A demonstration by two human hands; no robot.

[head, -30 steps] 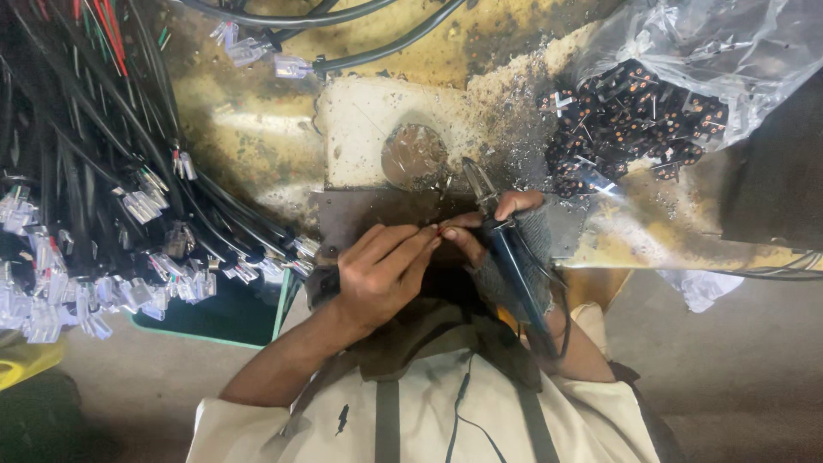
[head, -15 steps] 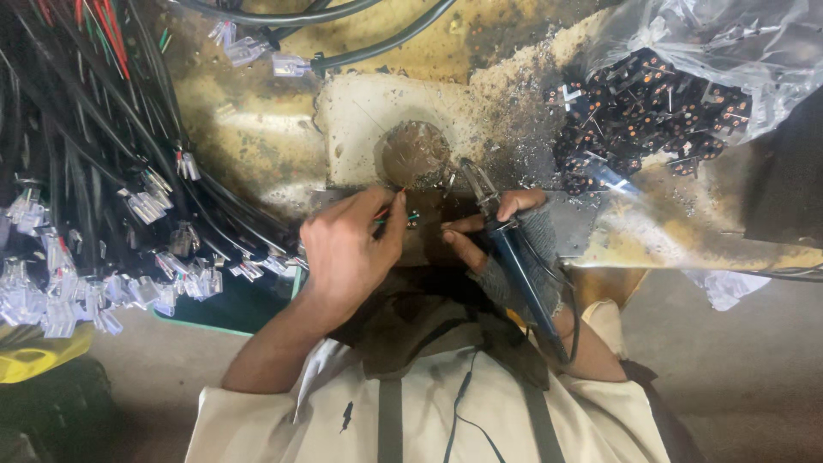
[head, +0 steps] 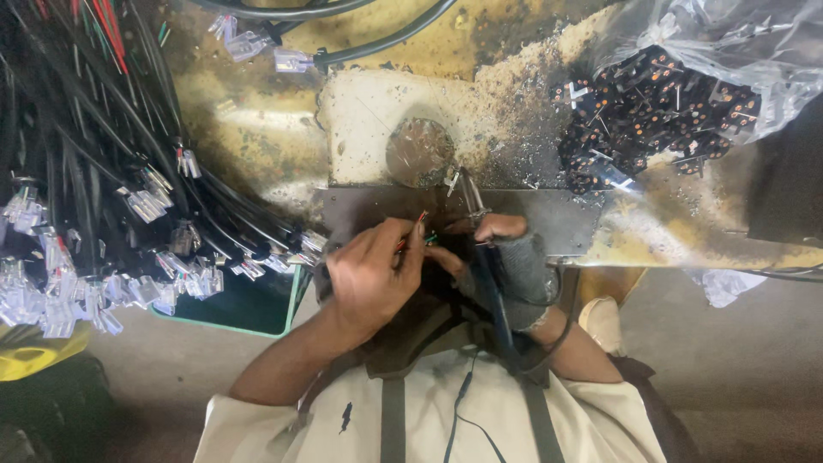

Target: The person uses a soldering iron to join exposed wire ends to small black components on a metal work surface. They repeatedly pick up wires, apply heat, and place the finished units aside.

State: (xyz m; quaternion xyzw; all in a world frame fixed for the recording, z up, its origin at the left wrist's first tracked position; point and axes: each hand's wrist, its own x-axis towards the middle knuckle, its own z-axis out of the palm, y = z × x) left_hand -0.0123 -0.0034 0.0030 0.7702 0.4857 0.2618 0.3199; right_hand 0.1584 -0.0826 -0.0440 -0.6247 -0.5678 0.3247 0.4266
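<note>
Left hand (head: 370, 276), drawn back from the round pad (head: 419, 152) it reached moments ago, pinches thin wires (head: 420, 225) at the bench edge while the gloved right hand (head: 512, 261) grips a soldering iron (head: 482, 249) beside them.

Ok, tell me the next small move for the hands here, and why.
Probably bring the soldering iron tip down onto the thin wire ends pinched in the left hand: the right hand holds the iron just beside them, not clearly touching.
</note>
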